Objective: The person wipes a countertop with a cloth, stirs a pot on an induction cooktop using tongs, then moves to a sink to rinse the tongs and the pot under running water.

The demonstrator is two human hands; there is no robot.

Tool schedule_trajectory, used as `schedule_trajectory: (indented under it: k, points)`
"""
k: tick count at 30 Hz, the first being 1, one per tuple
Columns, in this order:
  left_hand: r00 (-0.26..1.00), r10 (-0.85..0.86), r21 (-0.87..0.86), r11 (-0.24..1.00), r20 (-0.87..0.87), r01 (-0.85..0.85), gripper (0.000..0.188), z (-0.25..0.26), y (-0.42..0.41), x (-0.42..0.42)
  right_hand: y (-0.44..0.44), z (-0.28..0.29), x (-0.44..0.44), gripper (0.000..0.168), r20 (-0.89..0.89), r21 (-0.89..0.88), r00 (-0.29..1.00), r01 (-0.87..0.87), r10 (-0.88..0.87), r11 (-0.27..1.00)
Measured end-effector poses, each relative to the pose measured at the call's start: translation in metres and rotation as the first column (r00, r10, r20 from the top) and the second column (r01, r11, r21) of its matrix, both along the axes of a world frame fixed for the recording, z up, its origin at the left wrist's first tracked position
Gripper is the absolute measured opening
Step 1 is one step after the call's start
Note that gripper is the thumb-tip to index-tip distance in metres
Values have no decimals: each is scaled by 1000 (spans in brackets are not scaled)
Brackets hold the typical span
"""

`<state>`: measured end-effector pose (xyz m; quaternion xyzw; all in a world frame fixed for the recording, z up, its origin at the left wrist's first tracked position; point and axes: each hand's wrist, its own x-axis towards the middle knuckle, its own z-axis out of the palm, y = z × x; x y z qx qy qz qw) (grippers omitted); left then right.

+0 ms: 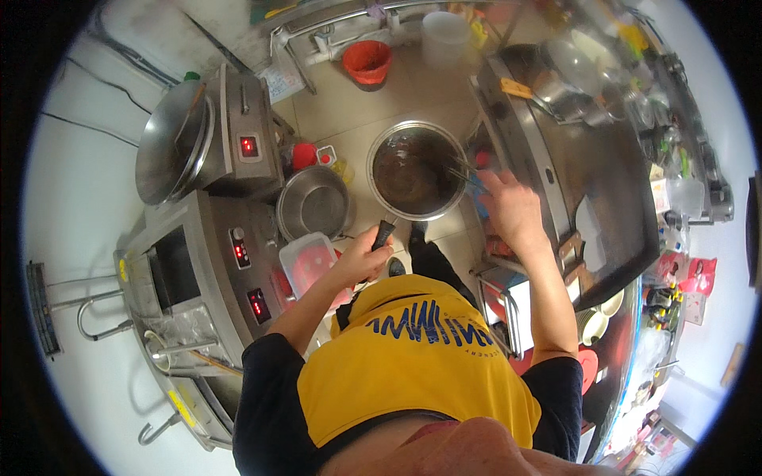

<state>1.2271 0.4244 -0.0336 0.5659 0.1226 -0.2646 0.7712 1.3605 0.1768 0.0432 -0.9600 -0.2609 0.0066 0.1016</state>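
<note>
A round metal pan (390, 208) holding dark brown liquid (411, 172) is in front of me, above the tiled floor. My left hand (363, 257) is wrapped around its black handle (384, 234), at the near left side. On the right of the pan, my right hand (513, 205) grips a thin metal utensil (461, 172) with two prongs, which look like tongs or chopsticks. Its tips reach over the pan's right side into the liquid. My fingers partly hide its upper end.
To the left stand a large wok (169, 143) and a steel cooker counter (217, 232) with lit red displays. An empty steel basin (314, 202) sits beside the pan. On the right is a flat griddle (619, 178) carrying scrapers (589, 232). A red bucket (367, 62) stands farther off.
</note>
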Motion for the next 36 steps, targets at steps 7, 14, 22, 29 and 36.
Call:
schedule_trajectory:
  k: [7, 14, 22, 29, 36]
  points:
    - [998, 55, 109, 992, 21, -57, 9, -3, 41, 105, 54, -30, 122, 25, -33, -158, 994, -108, 104, 981]
    - [995, 100, 196, 976, -13, -96, 13, -5, 81, 203, 98, -38, 239, 30, -159, 155, 958, -213, 237, 965]
    - [997, 73, 163, 984, -35, -66, 13, 1, 118, 309, 142, -48, 328, 31, -245, 256, 934, -197, 260, 947]
    - [998, -36, 122, 992, -45, 41, 12, -18, 168, 402, 185, -55, 397, 31, -199, 259, 972, -68, 122, 963]
    - [975, -223, 185, 958, 2, 219, 12, -13, 223, 496, 201, -30, 470, 28, -33, -61, 999, -7, 5, 998]
